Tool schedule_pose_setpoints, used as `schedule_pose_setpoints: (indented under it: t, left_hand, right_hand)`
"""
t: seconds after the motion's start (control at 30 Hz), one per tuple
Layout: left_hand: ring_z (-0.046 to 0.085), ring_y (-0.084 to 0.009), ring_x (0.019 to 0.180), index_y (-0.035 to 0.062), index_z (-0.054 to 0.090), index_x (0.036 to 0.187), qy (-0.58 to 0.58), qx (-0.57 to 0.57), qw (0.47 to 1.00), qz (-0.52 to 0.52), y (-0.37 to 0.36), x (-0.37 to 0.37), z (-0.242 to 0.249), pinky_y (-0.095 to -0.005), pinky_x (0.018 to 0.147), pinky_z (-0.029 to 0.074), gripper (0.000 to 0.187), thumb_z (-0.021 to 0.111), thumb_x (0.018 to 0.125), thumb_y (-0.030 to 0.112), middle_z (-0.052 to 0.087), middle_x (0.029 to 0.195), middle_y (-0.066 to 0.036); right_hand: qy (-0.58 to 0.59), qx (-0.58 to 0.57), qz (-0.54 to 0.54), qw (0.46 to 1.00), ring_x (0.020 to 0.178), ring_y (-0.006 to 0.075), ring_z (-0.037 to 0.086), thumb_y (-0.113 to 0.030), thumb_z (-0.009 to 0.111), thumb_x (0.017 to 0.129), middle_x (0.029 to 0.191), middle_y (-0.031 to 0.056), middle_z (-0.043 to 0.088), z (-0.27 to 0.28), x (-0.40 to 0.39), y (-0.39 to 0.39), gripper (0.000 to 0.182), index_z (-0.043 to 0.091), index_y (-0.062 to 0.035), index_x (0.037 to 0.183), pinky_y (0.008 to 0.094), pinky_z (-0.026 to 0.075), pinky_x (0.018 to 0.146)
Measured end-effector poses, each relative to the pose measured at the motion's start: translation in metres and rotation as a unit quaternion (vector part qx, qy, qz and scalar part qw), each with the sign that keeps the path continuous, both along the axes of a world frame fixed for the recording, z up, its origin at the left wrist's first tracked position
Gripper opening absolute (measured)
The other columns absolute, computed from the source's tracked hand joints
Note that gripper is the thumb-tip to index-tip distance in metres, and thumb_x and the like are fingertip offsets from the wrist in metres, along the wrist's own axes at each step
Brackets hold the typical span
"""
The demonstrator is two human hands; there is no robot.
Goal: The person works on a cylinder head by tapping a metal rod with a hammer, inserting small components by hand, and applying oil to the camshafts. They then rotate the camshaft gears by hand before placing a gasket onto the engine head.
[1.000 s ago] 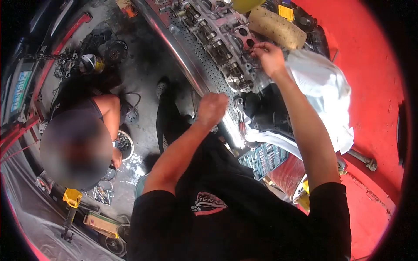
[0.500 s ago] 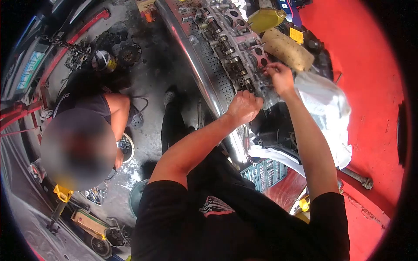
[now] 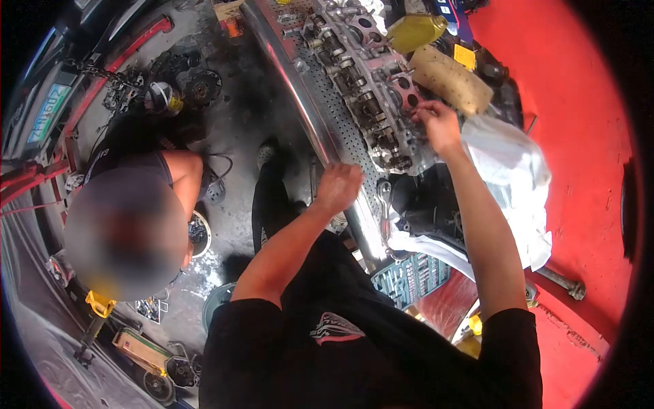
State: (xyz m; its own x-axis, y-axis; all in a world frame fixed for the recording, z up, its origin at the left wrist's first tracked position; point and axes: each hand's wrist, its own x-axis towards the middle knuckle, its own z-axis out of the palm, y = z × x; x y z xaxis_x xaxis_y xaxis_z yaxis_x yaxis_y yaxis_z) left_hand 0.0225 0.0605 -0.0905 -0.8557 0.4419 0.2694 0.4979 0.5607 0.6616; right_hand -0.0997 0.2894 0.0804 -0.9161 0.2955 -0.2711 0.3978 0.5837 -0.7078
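Note:
A metal cylinder head (image 3: 368,102) with exposed camshaft parts lies on the perforated metal bench (image 3: 320,88). My right hand (image 3: 439,127) is at the head's right side, near a reddish port flange (image 3: 405,90). Its thumb and fingers are pinched together; whatever they hold is too small to make out. Over the bench's shiny rail (image 3: 289,75), apart from the cylinder head, is my left hand (image 3: 339,189). Its fingers are curled closed, and their inside is hidden. A ratchet (image 3: 385,204) lies near the bench's lower end.
A yellow-green jug (image 3: 415,33), a tan cylindrical piece (image 3: 449,78) and clear plastic sheeting (image 3: 504,163) lie to the right. Below sits a socket set (image 3: 415,276). At left, another person (image 3: 146,167) crouches beside a round container (image 3: 199,233).
My left hand has moved left and down from the lower end of the cylinder head to the rail. My right hand has stayed nearly in place.

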Motion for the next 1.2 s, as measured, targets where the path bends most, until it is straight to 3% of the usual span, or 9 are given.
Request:
schedule_pose_setpoints:
  t: [0.1,0.2,0.37,0.57,0.7,0.9,1.0,1.07,1.2]
  left_hand:
    - [0.063,-0.0330,0.080,0.0080,0.060,0.087,0.028,0.058,0.998,0.015,0.025,-0.017,0.080,-0.0473,0.076,0.049,0.023,0.070,0.089,0.028,0.064,0.079,-0.011]
    - [0.063,-0.0294,0.078,0.0095,0.059,0.081,0.082,0.016,0.996,-0.030,0.052,-0.033,0.097,-0.0443,0.073,0.050,0.019,0.069,0.084,0.025,0.063,0.076,-0.010]
    - [0.064,-0.0274,0.076,0.0105,0.060,0.077,0.134,-0.010,0.986,-0.097,0.045,-0.039,0.097,-0.0415,0.070,0.052,0.010,0.062,0.084,0.017,0.064,0.075,-0.011]
    - [0.066,-0.0339,0.084,0.0054,0.060,0.085,-0.107,-0.011,0.994,0.003,0.006,0.009,-0.002,-0.0487,0.071,0.051,0.013,0.061,0.088,0.018,0.067,0.080,-0.017]
    - [0.064,-0.0330,0.080,0.0072,0.059,0.088,0.053,0.088,0.994,0.034,0.043,-0.006,0.087,-0.0477,0.071,0.053,0.018,0.063,0.093,0.024,0.063,0.076,-0.012]
    - [0.064,-0.0341,0.082,0.0076,0.060,0.089,0.074,0.002,0.994,-0.076,0.044,-0.029,0.086,-0.0467,0.070,0.052,0.015,0.064,0.079,0.018,0.064,0.081,-0.011]
    - [0.065,-0.0353,0.082,0.0084,0.061,0.093,0.022,0.077,0.995,-0.066,0.031,-0.013,0.033,-0.0478,0.069,0.052,0.015,0.062,0.080,0.015,0.063,0.080,-0.013]
    - [0.065,-0.0355,0.083,0.0065,0.059,0.100,-0.100,-0.034,0.994,-0.008,0.017,0.009,-0.019,-0.0500,0.072,0.052,0.014,0.061,0.090,0.015,0.064,0.082,-0.016]
    - [0.065,-0.0333,0.078,0.0044,0.057,0.089,-0.044,0.057,0.997,0.020,0.021,0.008,0.066,-0.0453,0.069,0.054,0.019,0.065,0.093,0.021,0.065,0.079,-0.014]
  right_hand:
    - [-0.004,-0.003,0.002,1.000,0.087,0.0163,0.073,-0.011,0.064,0.091,0.095,0.0120,0.077,-0.003,0.011,0.001,0.024,0.069,0.0054,0.108,0.0279,0.054,0.081]
    - [0.003,-0.005,0.009,1.000,0.087,0.0165,0.073,-0.010,0.064,0.091,0.095,0.0122,0.077,0.000,0.007,0.000,0.023,0.068,0.0058,0.107,0.0282,0.054,0.081]
    - [0.001,0.013,0.013,1.000,0.086,0.0165,0.073,-0.009,0.064,0.091,0.095,0.0110,0.076,0.001,0.007,0.000,0.023,0.068,0.0058,0.108,0.0287,0.055,0.081]
    - [0.005,-0.022,0.000,1.000,0.087,0.0163,0.072,-0.009,0.063,0.091,0.095,0.0107,0.076,-0.002,0.007,0.003,0.023,0.069,0.0048,0.108,0.0288,0.055,0.081]
    - [-0.008,0.023,0.007,1.000,0.088,0.0166,0.072,-0.008,0.064,0.090,0.096,0.0118,0.076,0.001,0.007,0.000,0.023,0.068,0.0056,0.108,0.0280,0.054,0.082]
    - [-0.008,-0.011,-0.008,1.000,0.088,0.0154,0.072,-0.012,0.064,0.092,0.097,0.0092,0.077,0.003,0.006,-0.005,0.023,0.069,0.0030,0.109,0.0286,0.055,0.080]
    - [-0.026,-0.002,-0.023,0.999,0.087,0.0153,0.072,-0.011,0.064,0.092,0.097,0.0086,0.077,0.008,0.013,-0.011,0.023,0.069,0.0028,0.109,0.0286,0.055,0.080]
    - [-0.008,0.019,0.005,1.000,0.085,0.0148,0.072,-0.012,0.065,0.091,0.094,0.0081,0.077,0.008,0.007,-0.005,0.022,0.070,0.0025,0.108,0.0285,0.054,0.080]
    - [0.000,0.013,0.001,1.000,0.087,0.0148,0.074,-0.014,0.068,0.089,0.091,0.0095,0.078,-0.003,0.007,0.004,0.022,0.072,0.0019,0.105,0.0274,0.053,0.080]
